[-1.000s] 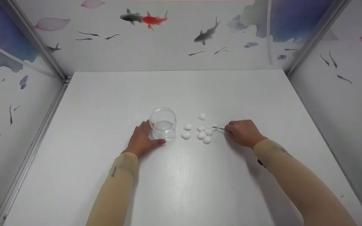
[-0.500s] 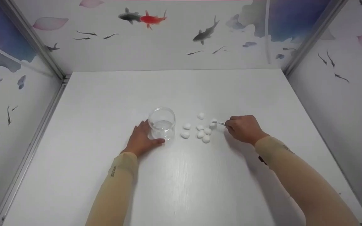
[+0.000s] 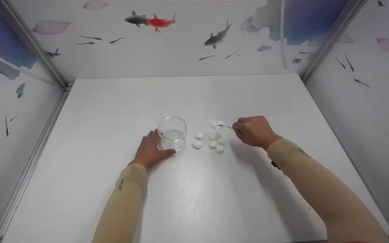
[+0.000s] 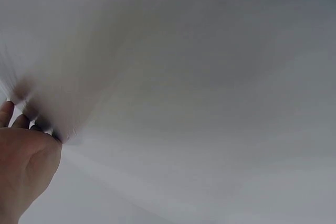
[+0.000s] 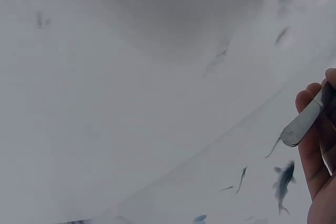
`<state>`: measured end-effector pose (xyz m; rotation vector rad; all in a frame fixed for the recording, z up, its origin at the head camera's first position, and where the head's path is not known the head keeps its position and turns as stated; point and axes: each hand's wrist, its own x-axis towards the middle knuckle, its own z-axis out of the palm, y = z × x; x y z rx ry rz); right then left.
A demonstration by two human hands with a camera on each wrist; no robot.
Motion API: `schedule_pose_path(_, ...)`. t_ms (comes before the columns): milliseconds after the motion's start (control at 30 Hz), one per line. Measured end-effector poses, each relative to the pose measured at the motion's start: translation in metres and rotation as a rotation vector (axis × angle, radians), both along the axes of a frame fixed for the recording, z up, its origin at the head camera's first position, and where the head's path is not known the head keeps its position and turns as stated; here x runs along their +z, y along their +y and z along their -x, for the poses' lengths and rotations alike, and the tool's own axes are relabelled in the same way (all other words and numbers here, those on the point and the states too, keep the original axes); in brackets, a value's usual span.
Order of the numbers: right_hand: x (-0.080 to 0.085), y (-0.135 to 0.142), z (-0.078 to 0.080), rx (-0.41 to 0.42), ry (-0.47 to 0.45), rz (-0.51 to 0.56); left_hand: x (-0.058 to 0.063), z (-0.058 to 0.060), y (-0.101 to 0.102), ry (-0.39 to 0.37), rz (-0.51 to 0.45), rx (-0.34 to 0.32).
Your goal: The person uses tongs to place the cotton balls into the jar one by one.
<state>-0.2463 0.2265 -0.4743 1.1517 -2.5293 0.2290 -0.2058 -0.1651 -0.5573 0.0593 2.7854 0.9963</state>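
Wears a tan left sleeve (image 3: 118, 206) and a tan right sleeve (image 3: 309, 179), running back from the fingers to the bottom of the head view. Cups the left hand (image 3: 151, 151) around a transparent jar (image 3: 172, 133), with the thumb along the near side and the other fingers along the left, partly hidden. Stands upright and open-topped, just right of the left fingers and well apart from the right ones. Cannot tell whether filled with anything.

Has six cotton balls (image 3: 213, 144) lying between the two hands' fingers: two right of the jar, and a close cluster of four to the near left of the right fingers.

Curls the right hand (image 3: 256, 131) firmly around metal tweezers (image 3: 228, 127), pointing left out of the fingers. Shows the rounded blunt end beside the fingertips in the right wrist view. Meets, at the tweezers' tips, a seventh cotton ball (image 3: 220, 124), left of the right fingers. Cannot tell whether pinched or merely touched, nor whether raised. Has an eighth cotton ball (image 3: 213, 125) just beside, farther left of those fingers.

Spreads a white table (image 3: 194, 98) beyond all the fingers, up to a white back wall (image 3: 160, 57) printed with red and dark fish (image 3: 161, 22).
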Motion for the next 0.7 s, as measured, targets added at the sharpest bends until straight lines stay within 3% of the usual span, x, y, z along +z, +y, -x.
schedule_pose_path(367, 0.032, -0.071, 0.005, 0.103, 0.083, 0.036, 0.0, -0.001, 0.002, -0.039, 0.008, 0.041)
schedule_pose_path(533, 0.032, -0.102, 0.002, 0.135, 0.069, 0.007, 0.0, 0.0, 0.002, -0.04, 0.015, 0.036)
schedule_pose_path(700, 0.024, -0.121, -0.001, 0.153, 0.036, -0.033, -0.002, 0.001, 0.001, 0.006, 0.026, -0.007)
